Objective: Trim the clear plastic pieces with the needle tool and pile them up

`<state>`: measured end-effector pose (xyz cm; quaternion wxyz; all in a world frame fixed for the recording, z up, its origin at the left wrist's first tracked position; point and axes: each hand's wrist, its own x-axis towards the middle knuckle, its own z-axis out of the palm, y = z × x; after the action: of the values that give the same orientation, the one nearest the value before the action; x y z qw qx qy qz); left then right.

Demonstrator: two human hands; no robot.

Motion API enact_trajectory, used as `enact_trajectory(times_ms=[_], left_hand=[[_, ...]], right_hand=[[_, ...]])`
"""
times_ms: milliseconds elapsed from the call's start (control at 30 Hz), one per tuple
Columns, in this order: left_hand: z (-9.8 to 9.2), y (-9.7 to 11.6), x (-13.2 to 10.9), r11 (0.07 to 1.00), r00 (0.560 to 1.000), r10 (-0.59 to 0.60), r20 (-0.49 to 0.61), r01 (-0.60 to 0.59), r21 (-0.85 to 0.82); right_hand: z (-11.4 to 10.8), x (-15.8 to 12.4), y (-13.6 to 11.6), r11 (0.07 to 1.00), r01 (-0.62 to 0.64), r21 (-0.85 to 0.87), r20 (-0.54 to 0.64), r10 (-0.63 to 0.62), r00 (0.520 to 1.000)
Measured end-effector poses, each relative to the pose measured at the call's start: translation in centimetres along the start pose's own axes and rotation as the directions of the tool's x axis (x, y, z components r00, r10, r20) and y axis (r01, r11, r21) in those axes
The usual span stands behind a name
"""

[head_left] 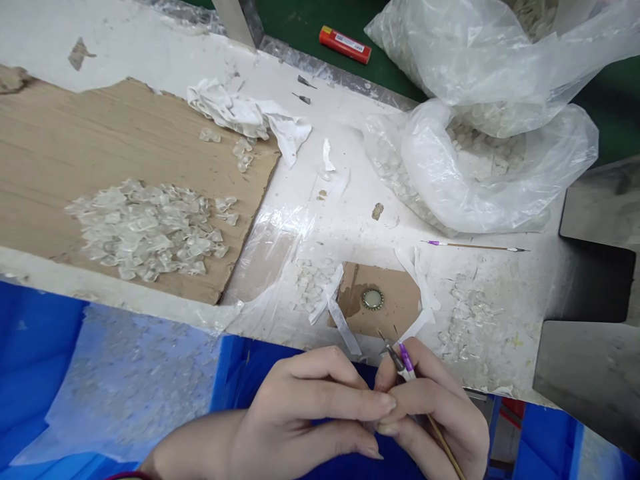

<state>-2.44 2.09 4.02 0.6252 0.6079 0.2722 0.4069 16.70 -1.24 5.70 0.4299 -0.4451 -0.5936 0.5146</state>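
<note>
At the near edge of the white bench (350,227), the right hand (434,420) grasps a purple-collared wooden needle tool (407,357). The left hand (295,427) curls against it, any held item hidden. Keep the fingertips close for steady control.

Room straight ahead of the left hand (295,420) and right hand (430,407), over the cardboard patch (395,293), around the bottle cap (373,299). Paper strips (343,327) along both sides. Farther up, a thin brush (475,246) crosswise; beyond, a bulging plastic bag (480,180).
</note>
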Motion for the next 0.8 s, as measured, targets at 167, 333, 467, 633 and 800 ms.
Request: enact_trajectory(times_ms=[167,333,467,633,800], left_hand=[[-0.04,0.14,0.05,0.997,0.999,0.024,0.021,-0.026,0.070],[-0.33,0.23,0.19,0.991,0.995,0.045,0.087,-0.055,0.122],[-0.44,0.29,0.26,0.987,0.993,0.050,0.103,-0.066,0.148],[-0.19,0.31,0.22,0.998,0.997,0.014,0.075,-0.018,0.054],[0.29,0.12,-0.06,0.997,0.995,-0.075,-0.066,0.075,-0.006]], right_hand=[[-0.11,0.02,-0.17,1.000,-0.013,-0.014,-0.003,0.013,1.000],[-0.22,0.02,-0.46,0.999,-0.033,-0.040,0.003,0.033,0.999],[-0.31,0.10,-0.58,0.996,-0.060,-0.064,0.014,0.061,0.998],[-0.51,0.32,-0.49,0.999,-0.035,-0.027,0.048,0.036,0.998],[0.07,-0.02,0.31,0.992,0.097,-0.080,0.001,-0.098,0.995]])
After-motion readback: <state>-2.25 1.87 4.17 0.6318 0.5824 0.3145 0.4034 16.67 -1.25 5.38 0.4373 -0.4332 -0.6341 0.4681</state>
